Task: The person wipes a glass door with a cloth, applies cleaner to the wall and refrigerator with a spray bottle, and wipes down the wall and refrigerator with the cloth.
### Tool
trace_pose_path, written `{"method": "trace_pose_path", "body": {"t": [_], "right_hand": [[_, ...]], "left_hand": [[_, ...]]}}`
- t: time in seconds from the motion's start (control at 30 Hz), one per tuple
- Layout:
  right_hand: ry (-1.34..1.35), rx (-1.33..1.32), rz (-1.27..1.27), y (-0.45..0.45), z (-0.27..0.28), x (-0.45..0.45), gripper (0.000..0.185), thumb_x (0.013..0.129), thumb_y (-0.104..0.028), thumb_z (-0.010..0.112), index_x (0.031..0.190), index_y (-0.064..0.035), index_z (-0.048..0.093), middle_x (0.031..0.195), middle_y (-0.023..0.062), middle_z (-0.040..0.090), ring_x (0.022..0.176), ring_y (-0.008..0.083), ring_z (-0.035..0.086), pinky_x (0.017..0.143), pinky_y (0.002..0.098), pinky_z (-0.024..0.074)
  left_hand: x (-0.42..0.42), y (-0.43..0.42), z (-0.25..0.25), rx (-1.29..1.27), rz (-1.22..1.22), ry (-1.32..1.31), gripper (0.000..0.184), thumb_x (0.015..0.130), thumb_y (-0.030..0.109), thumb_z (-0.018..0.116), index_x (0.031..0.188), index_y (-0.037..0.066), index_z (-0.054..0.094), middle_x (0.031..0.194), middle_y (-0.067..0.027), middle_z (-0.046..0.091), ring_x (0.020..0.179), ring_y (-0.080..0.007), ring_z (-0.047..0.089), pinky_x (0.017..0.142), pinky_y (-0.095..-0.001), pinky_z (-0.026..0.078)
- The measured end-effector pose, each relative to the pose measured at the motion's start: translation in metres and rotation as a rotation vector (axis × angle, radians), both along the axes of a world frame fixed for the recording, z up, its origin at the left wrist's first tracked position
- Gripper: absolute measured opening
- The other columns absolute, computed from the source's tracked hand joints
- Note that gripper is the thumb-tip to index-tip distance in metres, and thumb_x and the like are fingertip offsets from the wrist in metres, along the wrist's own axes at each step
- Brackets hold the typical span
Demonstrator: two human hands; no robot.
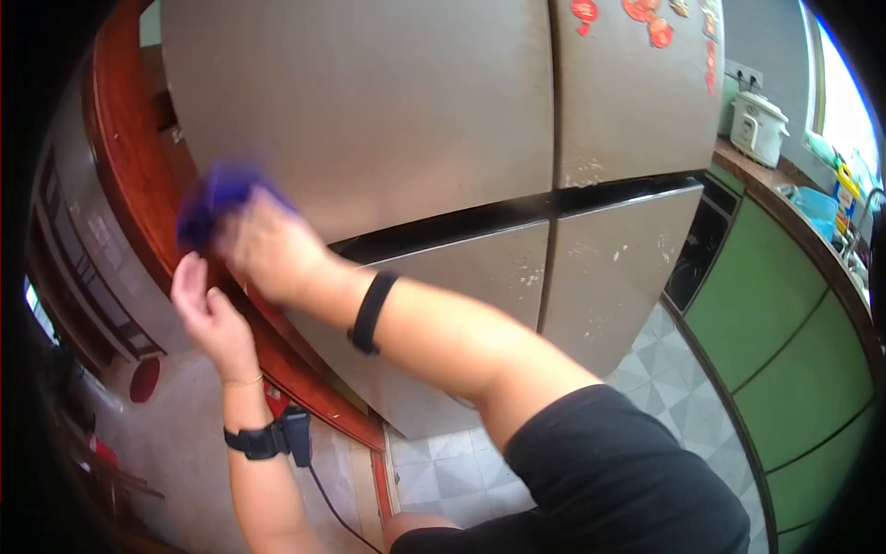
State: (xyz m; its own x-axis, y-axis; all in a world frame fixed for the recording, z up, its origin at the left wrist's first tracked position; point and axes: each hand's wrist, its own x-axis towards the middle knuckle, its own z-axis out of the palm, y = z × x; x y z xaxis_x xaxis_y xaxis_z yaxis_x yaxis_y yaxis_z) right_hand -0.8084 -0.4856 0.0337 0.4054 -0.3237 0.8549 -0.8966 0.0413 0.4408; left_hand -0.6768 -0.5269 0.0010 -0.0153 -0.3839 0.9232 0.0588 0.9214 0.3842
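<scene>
My right hand [272, 245], smeared by motion, reaches across to the left with a purple cloth [226, 194] in it. The cloth is blurred and overlaps the left edge of a grey refrigerator [369, 111] and the reddish wooden door frame [129, 175]; whether it touches either is hard to tell. Just below it, my left hand [217, 323] is raised, palm turned partly up and fingers loosely stretched, holding nothing. A black strap with a small device [263, 441] and cable is on my left wrist, and a black band [373, 309] circles my right forearm.
Red decorations [646, 11] hang on the refrigerator's upper right door. At right, green cabinets [784, 295] carry a counter with a white cooker [759, 129] and a blue basin [816, 205]. Grey patterned tiles [651, 369] cover the floor; another room lies left of the door frame.
</scene>
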Motion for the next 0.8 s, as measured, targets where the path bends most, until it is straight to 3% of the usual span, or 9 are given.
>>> {"method": "trace_pose_path", "body": {"t": [0.1, 0.17, 0.23, 0.4, 0.47, 0.5, 0.57, 0.7, 0.8], "right_hand": [[0.057, 0.195, 0.147, 0.008, -0.042, -0.008, 0.033, 0.08, -0.024, 0.049, 0.106, -0.0108, 0.064, 0.097, 0.006, 0.065, 0.111, 0.0208, 0.052, 0.109, 0.0443, 0.0211], [-0.035, 0.481, -0.096, 0.059, -0.032, -0.035, 0.031, 0.08, -0.021, 0.05, 0.106, -0.0119, 0.065, 0.084, 0.0046, 0.066, 0.109, 0.0199, 0.053, 0.105, 0.0434, 0.0266], [-0.227, 0.0, 0.086, 0.085, -0.057, -0.085, 0.032, 0.08, -0.017, 0.051, 0.109, -0.0103, 0.063, 0.091, 0.0068, 0.064, 0.104, 0.0242, 0.054, 0.101, 0.0436, 0.032], [-0.545, -0.167, -0.245, 0.185, -0.059, -0.139, 0.05, 0.076, -0.014, 0.06, 0.124, -0.0061, 0.05, 0.111, 0.014, 0.057, 0.102, 0.0331, 0.053, 0.094, 0.046, 0.0352], [-0.552, -0.388, -0.306, 0.18, -0.07, -0.142, 0.051, 0.076, -0.014, 0.06, 0.125, -0.0051, 0.049, 0.112, 0.0168, 0.057, 0.103, 0.0361, 0.051, 0.094, 0.0466, 0.0335], [-0.652, -0.443, -0.233, 0.164, -0.075, -0.136, 0.054, 0.08, -0.009, 0.056, 0.131, 0.0009, 0.041, 0.121, 0.0245, 0.049, 0.112, 0.0425, 0.044, 0.099, 0.0495, 0.0291], [-0.798, -0.586, -0.27, 0.129, -0.067, -0.106, 0.052, 0.08, -0.009, 0.056, 0.129, 0.001, 0.043, 0.121, 0.0249, 0.048, 0.113, 0.043, 0.043, 0.098, 0.0502, 0.0301], [-0.469, -0.201, -0.067, 0.17, -0.088, -0.134, 0.035, 0.079, -0.007, 0.056, 0.114, 0.0013, 0.055, 0.108, 0.0208, 0.057, 0.103, 0.041, 0.051, 0.092, 0.0483, 0.0371], [-0.641, -0.348, -0.144, 0.197, -0.095, -0.142, 0.041, 0.081, -0.004, 0.054, 0.122, 0.0014, 0.051, 0.113, 0.0229, 0.054, 0.104, 0.0416, 0.05, 0.094, 0.0474, 0.0359]], "left_hand": [[0.016, 0.034, 0.023, -0.194, 0.297, -0.109, 0.045, 0.084, -0.005, 0.042, 0.129, 0.0, 0.043, 0.137, -0.0166, 0.041, 0.13, -0.0296, 0.035, 0.108, -0.0391, 0.024], [0.013, 0.037, 0.029, -0.246, 0.325, -0.198, 0.045, 0.086, -0.001, 0.045, 0.131, 0.001, 0.042, 0.14, -0.0162, 0.038, 0.133, -0.0308, 0.03, 0.108, -0.0387, 0.023], [0.002, 0.036, 0.028, -0.327, 0.344, -0.39, 0.048, 0.088, 0.006, 0.048, 0.135, 0.006, 0.039, 0.144, -0.0163, 0.033, 0.136, -0.032, 0.024, 0.109, -0.0449, 0.02], [-0.046, 0.033, 0.015, -0.255, 0.53, -0.753, 0.079, 0.085, 0.027, 0.06, 0.146, 0.013, 0.012, 0.151, -0.0189, 0.007, 0.138, -0.0385, 0.012, 0.108, -0.0558, 0.013], [-0.055, 0.029, 0.009, -0.354, 0.612, -0.702, 0.085, 0.083, 0.03, 0.063, 0.146, 0.01, 0.01, 0.15, -0.0221, 0.006, 0.137, -0.0397, 0.013, 0.108, -0.0564, 0.013], [-0.057, 0.029, 0.008, -0.369, 0.631, -0.688, 0.086, 0.083, 0.03, 0.063, 0.146, 0.01, 0.009, 0.15, -0.0225, 0.007, 0.137, -0.0396, 0.014, 0.108, -0.0564, 0.013], [-0.056, 0.031, 0.009, -0.358, 0.669, -0.712, 0.085, 0.083, 0.03, 0.063, 0.146, 0.01, 0.01, 0.15, -0.0225, 0.007, 0.137, -0.0395, 0.014, 0.108, -0.0558, 0.013], [-0.053, 0.028, 0.009, -0.387, 0.723, -0.748, 0.084, 0.083, 0.029, 0.063, 0.146, 0.009, 0.011, 0.15, -0.0227, 0.008, 0.137, -0.0391, 0.017, 0.109, -0.054, 0.012], [-0.052, 0.029, 0.009, -0.436, 0.707, -0.721, 0.085, 0.082, 0.031, 0.064, 0.146, 0.006, 0.012, 0.149, -0.024, 0.009, 0.136, -0.0397, 0.019, 0.108, -0.0545, 0.012]]}}
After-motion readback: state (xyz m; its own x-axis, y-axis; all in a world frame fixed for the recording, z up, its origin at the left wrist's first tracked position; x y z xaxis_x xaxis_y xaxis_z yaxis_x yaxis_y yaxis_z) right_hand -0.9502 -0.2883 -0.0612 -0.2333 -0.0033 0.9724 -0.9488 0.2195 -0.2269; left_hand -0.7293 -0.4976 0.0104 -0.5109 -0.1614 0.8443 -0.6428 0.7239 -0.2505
